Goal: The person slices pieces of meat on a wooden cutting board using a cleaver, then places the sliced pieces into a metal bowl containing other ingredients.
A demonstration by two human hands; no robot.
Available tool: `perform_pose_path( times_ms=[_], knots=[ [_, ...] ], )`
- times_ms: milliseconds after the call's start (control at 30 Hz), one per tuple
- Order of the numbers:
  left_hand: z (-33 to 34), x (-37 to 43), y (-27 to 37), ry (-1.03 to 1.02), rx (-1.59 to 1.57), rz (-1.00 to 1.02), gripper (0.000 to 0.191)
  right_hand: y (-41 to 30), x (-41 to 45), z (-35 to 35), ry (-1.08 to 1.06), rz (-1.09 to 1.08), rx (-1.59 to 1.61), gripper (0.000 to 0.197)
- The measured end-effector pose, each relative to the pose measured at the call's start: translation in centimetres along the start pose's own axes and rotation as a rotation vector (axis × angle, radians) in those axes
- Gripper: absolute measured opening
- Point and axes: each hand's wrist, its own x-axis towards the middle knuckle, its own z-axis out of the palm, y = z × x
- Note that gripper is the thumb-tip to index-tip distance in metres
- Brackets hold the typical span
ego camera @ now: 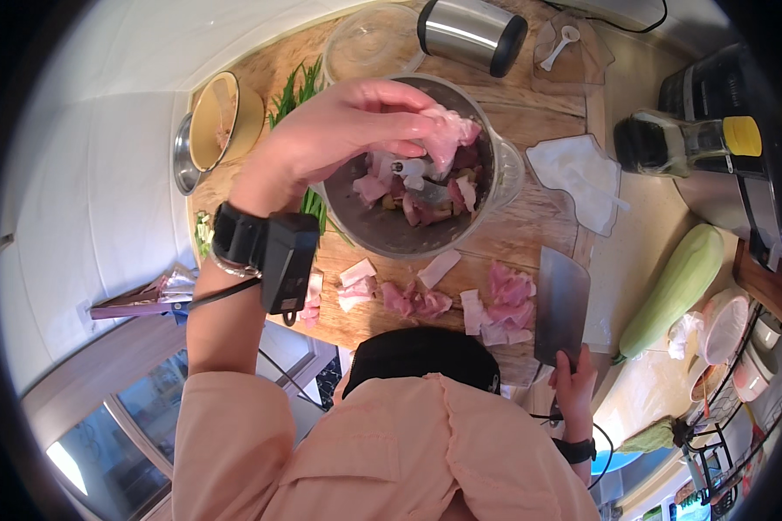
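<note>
My left hand pinches a piece of raw meat over a steel food-processor bowl. Inside the bowl, chunks of raw meat lie around a central spindle and blade. On the right, my right hand grips a cleaver, its broad blade beside cut meat at the board's right edge. More cut pieces form small groups along the near part of the wooden board.
Green stalks lie left of the bowl, near a yellow enamel bowl. A motor unit lies behind. To the right are a bag of white powder, a bottle with a yellow cap and a long green gourd.
</note>
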Motion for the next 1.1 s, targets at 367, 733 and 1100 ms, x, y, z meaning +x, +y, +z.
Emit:
perform_pose_path(
  times_ms=[367, 733, 1100],
  knots=[
    [0.0, -12.6, -2.7, -0.121, -0.521, 0.262, 0.022, 0.2, -3.1, 0.1, 0.114, -0.078, -0.056, 0.014],
    [2.7, -19.9, -18.3, -0.078, -0.806, 0.049, 0.02, 2.5, -8.5, 2.9, 0.216, -0.007, 0.104, 0.015],
    [16.9, -5.9, -17.8, -0.008, -0.141, 0.222, 0.033, 5.8, -10.3, 7.0, 0.287, 0.007, 0.39, 0.009]
  ],
)
